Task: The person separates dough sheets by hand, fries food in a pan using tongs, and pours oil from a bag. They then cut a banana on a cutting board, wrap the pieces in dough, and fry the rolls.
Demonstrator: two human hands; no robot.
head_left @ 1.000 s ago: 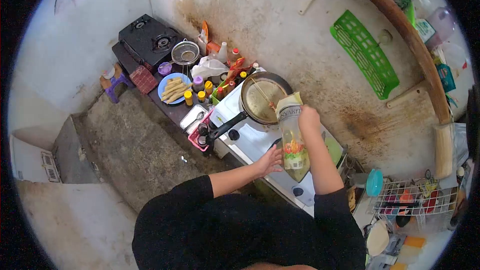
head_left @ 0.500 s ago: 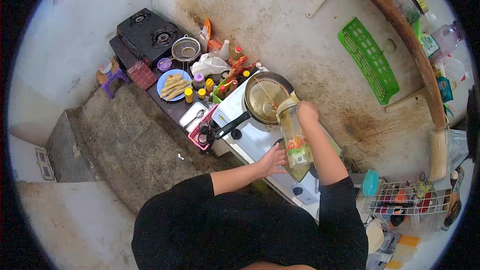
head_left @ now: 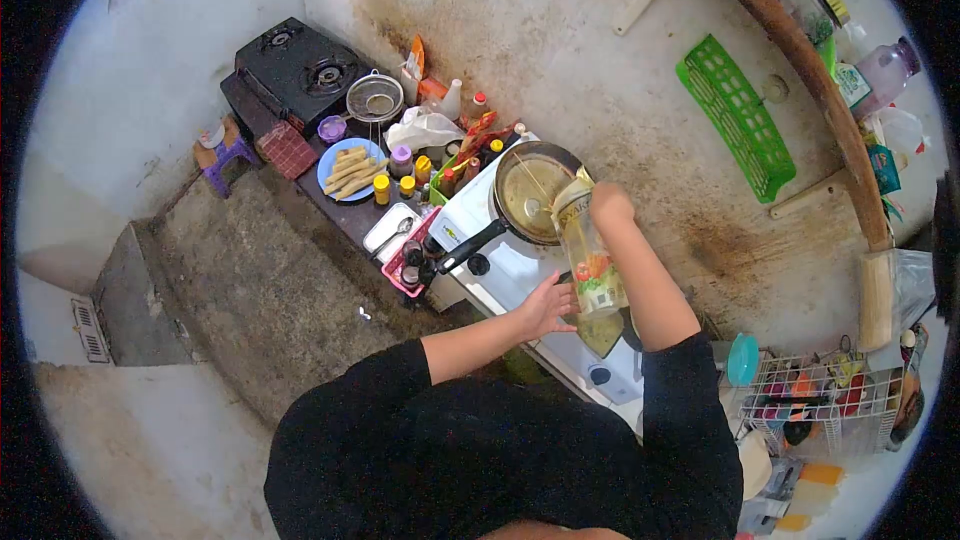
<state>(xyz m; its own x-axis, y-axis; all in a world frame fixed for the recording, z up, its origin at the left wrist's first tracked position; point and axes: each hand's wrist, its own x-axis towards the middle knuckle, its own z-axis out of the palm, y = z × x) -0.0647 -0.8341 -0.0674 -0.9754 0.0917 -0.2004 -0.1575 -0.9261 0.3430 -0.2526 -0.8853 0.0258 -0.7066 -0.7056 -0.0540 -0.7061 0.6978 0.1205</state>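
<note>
My right hand (head_left: 611, 206) is closed around the upper part of a clear printed cooking oil pouch (head_left: 592, 265), whose top end leans over the frying pan's near right rim. Yellowish liquid shows in the pouch's lower end. Beside the pouch, my left hand (head_left: 547, 309) is open with fingers spread, fingertips right at its side. The dark-rimmed frying pan (head_left: 525, 185) sits on the white stove (head_left: 515, 285), its black handle pointing toward the lower left. Oil glistens in the pan, and a thin stick-like utensil seems to lie across it.
Left of the stove, a counter carries a blue plate (head_left: 372, 158) of rolled pieces, yellow-capped bottles (head_left: 381, 190), a strainer (head_left: 376, 97) and a white tray with a spoon (head_left: 393, 231). A black stove (head_left: 300, 65) stands farther left. A wire basket (head_left: 820, 405) is at right.
My right hand and the pouch have risen slightly toward the pan. My left hand stays open beside the pouch, a little higher.
</note>
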